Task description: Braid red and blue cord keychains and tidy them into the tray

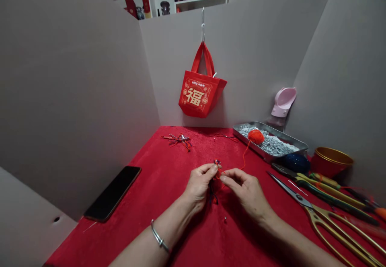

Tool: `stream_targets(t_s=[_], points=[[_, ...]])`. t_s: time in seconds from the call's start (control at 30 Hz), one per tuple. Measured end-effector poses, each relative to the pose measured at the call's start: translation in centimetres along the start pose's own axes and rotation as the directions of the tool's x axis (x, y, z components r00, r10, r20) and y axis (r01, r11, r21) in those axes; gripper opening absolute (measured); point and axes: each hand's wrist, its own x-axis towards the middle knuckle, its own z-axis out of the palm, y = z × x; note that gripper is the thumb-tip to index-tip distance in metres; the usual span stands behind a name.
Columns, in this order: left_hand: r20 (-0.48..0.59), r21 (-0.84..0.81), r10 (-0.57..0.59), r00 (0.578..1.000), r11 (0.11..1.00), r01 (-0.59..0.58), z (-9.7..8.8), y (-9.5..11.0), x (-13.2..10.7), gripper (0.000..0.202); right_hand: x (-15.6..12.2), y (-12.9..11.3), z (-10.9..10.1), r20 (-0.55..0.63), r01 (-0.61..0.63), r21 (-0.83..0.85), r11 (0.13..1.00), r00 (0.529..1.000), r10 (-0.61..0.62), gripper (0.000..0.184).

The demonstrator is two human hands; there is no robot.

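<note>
My left hand (197, 186) is closed in a pinch on a small knotted yarn bundle (217, 162) of red and dark blue strands, with a shiny bit at its top. Dark loose ends hang below the fingers. Close beside it, my right hand (249, 194) pinches orange-red yarn (244, 159) at the bundle. The strand runs up to an orange-red yarn ball (256, 136) resting in the metal tray. Parts of the bundle are hidden by my fingers. A similar tangle of yarn and metal (180, 138) lies farther back on the red cloth.
The metal tray (289, 137) of nail-like pieces stands back right. Near it are a dark blue yarn ball (295, 163), a red-and-gold cup (328, 164), pliers (334, 198) and large gold-handled scissors (307, 204). A phone (113, 193) lies left; a red bag (200, 94) hangs behind.
</note>
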Motion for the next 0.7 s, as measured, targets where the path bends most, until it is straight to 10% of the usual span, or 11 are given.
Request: stream_targets(t_s=[0.7], points=[[0.056, 0.121, 0.007, 0.998, 0.993, -0.014, 0.6, 1.0, -0.69, 0.037, 0.15, 0.5, -0.21, -0.127, 0.273, -0.403, 0.874, 0.929, -0.349, 0.02]])
